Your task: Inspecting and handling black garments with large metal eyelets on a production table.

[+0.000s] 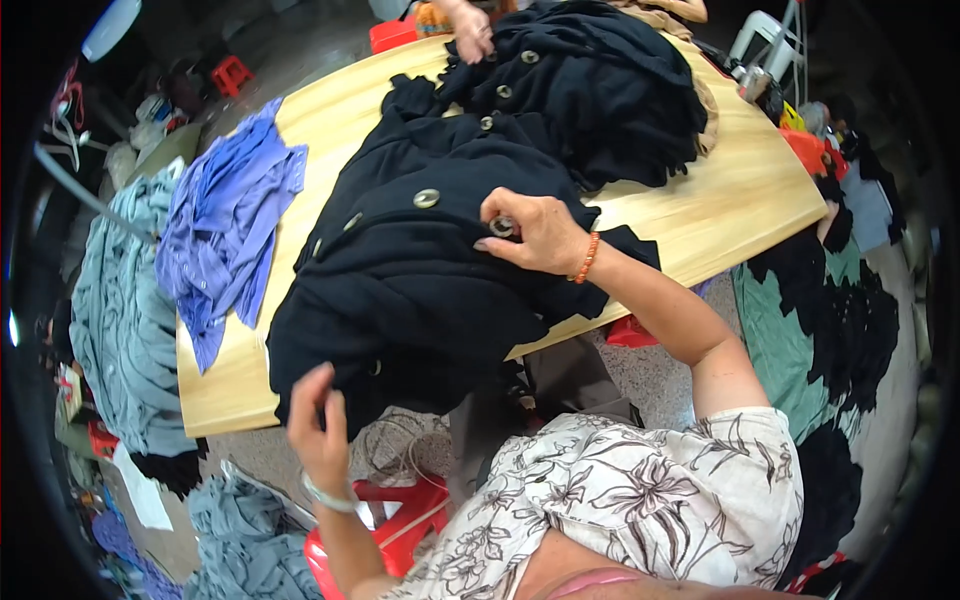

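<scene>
A black knit garment with large round buttons lies rumpled on the table, its near edge hanging over the front. My right hand, an orange bead bracelet at its wrist, curls thumb and forefinger around a button at the garment's right side. My left hand is at the near left edge of the cloth. Its thumb and fingers are bent and apart; no cloth shows plainly between them. Another large button sits between the two hands' sides, farther up the garment.
The pale wooden table also carries more black clothing, reached by another person's hand, and a purple garment. Grey-green cloth piles beyond the left edge. A red stool stands below, near my left forearm.
</scene>
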Available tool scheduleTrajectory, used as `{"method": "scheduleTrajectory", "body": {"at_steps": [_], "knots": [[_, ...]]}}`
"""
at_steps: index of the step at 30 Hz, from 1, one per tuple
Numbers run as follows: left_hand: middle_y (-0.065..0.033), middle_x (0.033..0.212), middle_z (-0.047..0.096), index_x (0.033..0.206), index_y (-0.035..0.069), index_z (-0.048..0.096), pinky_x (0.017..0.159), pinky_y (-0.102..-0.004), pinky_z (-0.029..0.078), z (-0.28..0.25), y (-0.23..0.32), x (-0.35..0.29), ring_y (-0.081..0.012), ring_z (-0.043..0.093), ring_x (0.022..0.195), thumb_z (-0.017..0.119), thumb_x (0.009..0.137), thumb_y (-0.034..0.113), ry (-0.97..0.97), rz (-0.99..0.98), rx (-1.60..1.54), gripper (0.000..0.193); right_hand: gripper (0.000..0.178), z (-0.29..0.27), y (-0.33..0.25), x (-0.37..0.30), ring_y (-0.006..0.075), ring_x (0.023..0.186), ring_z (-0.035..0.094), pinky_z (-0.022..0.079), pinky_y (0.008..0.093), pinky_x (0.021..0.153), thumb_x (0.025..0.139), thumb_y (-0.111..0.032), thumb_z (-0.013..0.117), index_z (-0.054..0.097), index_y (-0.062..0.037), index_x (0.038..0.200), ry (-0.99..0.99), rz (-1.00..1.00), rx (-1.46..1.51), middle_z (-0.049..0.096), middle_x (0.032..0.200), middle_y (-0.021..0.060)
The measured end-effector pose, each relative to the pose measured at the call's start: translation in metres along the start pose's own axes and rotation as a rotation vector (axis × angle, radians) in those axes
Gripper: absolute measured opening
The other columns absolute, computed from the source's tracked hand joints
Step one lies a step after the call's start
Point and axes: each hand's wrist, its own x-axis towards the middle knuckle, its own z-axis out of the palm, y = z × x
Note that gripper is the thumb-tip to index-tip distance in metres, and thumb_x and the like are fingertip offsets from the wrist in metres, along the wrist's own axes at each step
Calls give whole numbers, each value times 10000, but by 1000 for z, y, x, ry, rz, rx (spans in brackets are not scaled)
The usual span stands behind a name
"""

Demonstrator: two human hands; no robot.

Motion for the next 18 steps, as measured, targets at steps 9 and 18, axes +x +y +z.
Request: {"method": "scheduleTrajectory", "body": {"at_steps": [9,18], "knots": [[-272,1350,490,1428,4,414,1023,-491,365,53,-45,-25,-440,463,1237,829,719,249,-20,114,564,857,326,4,-6,-2,280,826,684,530,378,708,808,-280,765,533,-117,970,0,-12,41,666,854,64],[-265,1357,494,1406,13,437,987,-491,372,40,-95,7,-423,479,1234,760,778,236,68,146,750,741,346,19,-18,2,307,823,687,536,403,723,825,-285,752,515,-103,1000,-37,17,45,679,881,78]]}}
